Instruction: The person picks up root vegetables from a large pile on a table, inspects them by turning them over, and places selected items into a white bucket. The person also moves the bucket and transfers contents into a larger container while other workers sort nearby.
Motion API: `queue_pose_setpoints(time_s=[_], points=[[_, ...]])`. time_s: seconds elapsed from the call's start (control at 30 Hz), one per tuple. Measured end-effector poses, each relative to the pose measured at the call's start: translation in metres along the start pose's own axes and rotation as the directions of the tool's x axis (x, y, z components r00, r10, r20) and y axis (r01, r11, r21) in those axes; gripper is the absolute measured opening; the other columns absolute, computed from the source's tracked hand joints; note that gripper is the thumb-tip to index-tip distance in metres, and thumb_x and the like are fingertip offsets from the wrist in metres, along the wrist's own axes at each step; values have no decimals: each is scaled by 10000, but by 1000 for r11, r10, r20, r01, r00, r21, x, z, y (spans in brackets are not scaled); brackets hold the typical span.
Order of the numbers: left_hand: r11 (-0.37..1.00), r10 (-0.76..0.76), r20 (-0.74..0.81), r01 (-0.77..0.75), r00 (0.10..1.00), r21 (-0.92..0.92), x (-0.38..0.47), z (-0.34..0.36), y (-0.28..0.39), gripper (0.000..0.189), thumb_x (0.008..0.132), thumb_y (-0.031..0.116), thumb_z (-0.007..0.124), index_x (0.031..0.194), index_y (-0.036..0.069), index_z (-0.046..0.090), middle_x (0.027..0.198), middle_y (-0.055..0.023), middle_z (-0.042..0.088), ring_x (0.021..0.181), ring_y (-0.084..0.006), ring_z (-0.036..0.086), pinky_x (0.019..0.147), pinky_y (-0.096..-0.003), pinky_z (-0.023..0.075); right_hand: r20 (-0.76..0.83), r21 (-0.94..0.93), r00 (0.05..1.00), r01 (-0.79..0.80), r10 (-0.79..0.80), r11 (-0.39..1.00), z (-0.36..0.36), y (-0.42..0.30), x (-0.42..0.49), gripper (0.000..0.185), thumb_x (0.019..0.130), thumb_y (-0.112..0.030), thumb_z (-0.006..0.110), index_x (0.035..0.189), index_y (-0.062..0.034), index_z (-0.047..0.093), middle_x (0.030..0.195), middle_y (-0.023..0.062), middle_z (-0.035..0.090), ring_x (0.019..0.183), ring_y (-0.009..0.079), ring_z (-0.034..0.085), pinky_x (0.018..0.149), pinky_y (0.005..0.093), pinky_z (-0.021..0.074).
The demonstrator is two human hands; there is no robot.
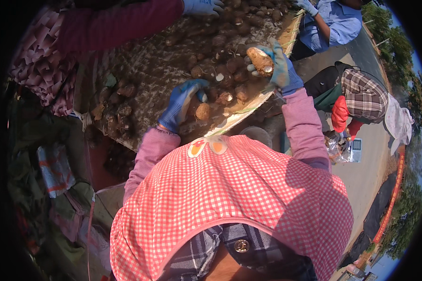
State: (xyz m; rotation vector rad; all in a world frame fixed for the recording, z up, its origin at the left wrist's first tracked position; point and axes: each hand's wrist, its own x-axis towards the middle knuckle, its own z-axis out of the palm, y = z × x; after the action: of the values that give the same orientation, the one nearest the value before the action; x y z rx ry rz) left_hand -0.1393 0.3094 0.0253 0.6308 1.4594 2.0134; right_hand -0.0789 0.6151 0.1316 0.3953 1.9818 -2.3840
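My right hand [281,68], in a blue knit glove with a coated palm, is closed around a brown tuber [260,61], probably a taro corm. The tuber has white cut patches at its top and lower end. My left hand [188,100], gloved in the same way, hovers over the work surface with its fingers curved and apart. Just below its fingertips lies a small round corm [202,111]. Several more dark corms [233,66] lie between and beyond my hands, a few showing white cut spots.
The soil-covered surface [147,84] has a pale raised rim [244,116] on the right. Another person's gloved hand [204,6] works at the top; a blue-shirted person [332,24] stands across. A person in plaid [363,95] bends beside a scale [356,149]. A bucket [256,135] stands below the rim.
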Motion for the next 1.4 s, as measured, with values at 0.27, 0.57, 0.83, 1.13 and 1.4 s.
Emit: queue_pose_setpoints(time_s=[0.27,0.57,0.83,1.13,1.4], points=[[916,-113,171,169,979,-365,32,3,-4,605,1033,438,441,1414,-31,402,1278,-175,591,1090,-278,645,929,-396,563,128,226,992,-38,9,973,36,15,11,657,1017,-553,392,1451,-60,384,1327,164,561,1209,326,570,996,483,508],[969,-101,94,120,990,-214,42,-17,-34,689,984,446,559,1438,-21,333,1363,-184,524,1136,-259,631,981,-392,544,59,-563,943,302,-327,770,-31,-25,40,471,941,-281,639,1313,-3,558,1291,151,619,1120,258,651,989,373,513],[849,134,289,40,948,-527,24,-40,-51,799,917,512,637,1446,-22,365,1443,-185,462,1227,-283,570,1038,-423,479,42,-993,992,55,115,-108,-14,39,40,747,763,-386,762,1411,-117,506,1360,200,565,1217,341,576,1036,396,455],[690,-123,196,226,973,-687,22,-26,-10,621,1004,478,486,1405,8,423,1268,-199,586,1052,-317,660,897,-431,572,227,-69,973,55,-38,996,-28,16,22,632,889,-316,662,1411,-20,464,1325,149,566,1157,252,605,994,352,497],[673,-114,166,199,979,-712,22,-20,-6,753,985,605,422,1409,-17,412,1276,-220,596,939,-324,696,860,-427,583,181,625,956,-292,229,724,18,41,8,428,946,-393,568,1168,-36,645,1114,150,671,1045,324,652,813,456,589]])
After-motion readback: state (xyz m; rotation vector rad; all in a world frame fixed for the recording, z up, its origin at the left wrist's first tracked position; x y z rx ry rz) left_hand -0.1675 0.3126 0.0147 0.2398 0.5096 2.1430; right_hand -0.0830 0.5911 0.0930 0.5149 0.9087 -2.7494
